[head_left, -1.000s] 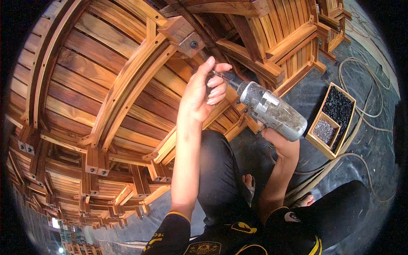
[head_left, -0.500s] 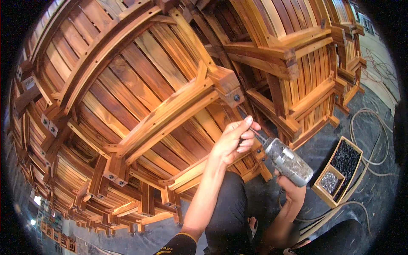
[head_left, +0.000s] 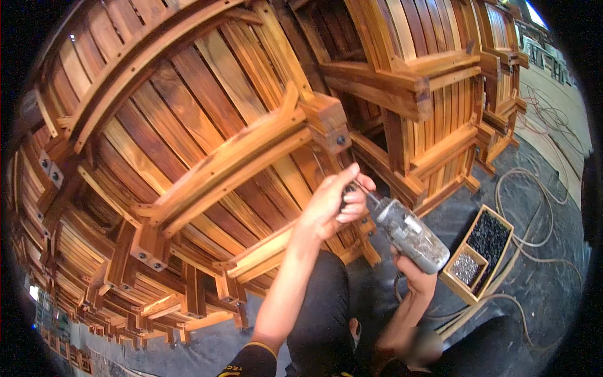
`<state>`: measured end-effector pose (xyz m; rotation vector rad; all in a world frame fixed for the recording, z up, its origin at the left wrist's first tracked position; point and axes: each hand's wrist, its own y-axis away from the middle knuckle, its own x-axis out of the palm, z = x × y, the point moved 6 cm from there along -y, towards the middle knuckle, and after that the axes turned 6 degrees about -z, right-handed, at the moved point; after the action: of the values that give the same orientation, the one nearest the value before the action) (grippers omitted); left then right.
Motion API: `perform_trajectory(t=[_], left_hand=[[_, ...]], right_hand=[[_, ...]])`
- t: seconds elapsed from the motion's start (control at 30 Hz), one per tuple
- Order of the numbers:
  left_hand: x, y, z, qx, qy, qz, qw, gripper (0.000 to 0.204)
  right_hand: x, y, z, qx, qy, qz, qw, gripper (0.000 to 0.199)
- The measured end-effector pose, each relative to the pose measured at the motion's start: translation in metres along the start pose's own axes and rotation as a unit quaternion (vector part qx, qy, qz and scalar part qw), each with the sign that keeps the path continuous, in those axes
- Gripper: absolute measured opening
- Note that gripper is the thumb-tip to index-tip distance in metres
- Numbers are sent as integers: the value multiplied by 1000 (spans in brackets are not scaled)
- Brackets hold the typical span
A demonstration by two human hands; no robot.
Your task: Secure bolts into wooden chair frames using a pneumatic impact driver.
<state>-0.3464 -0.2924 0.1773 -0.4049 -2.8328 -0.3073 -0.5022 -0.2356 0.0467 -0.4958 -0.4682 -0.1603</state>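
Observation:
My right hand (head_left: 417, 271) grips a worn grey power screwdriver (head_left: 411, 235) from below, its long bit pointing up and left. At the bit's tip, my left hand (head_left: 333, 204) is closed, thumb and forefinger pinched together. Something dark shows among its curled fingers, too small to name. Just above this hand is the end block (head_left: 328, 122) of a slatted wooden furniture piece (head_left: 207, 119), with a dark bolt head in it. The bit does not touch the bolt. A curved rail (head_left: 232, 166) runs left from that block.
Right of the screwdriver, a wooden box (head_left: 475, 301) on the dark floor sheet holds black pieces (head_left: 488, 239) and, in a smaller compartment, silver screws (head_left: 466, 269). Hoses (head_left: 534, 242) loop beside it. More slatted wooden pieces (head_left: 449, 103) stand at the right and lower left.
The whole view has shifted, so furniture, box and hands all sit further left in it. Both hands keep about the same grip, with the bit still by the left fingers.

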Motion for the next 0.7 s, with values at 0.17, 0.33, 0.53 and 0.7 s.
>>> perform_trajectory(t=[0.17,0.33,0.53,0.7], left_hand=[[-5,-9,1,-19,97,40,994,33],[-7,-7,-2,1,80,34,996,32],[-5,2,-2,31,-88,-61,994,42],[3,2,4,49,-40,-77,995,43]], right_hand=[[-5,1,-9,29,-28,-59,997,42],[-8,5,-18,79,-14,-37,996,60],[-12,10,-4,-32,87,-34,995,54],[-2,5,13,-82,153,-49,984,44]])
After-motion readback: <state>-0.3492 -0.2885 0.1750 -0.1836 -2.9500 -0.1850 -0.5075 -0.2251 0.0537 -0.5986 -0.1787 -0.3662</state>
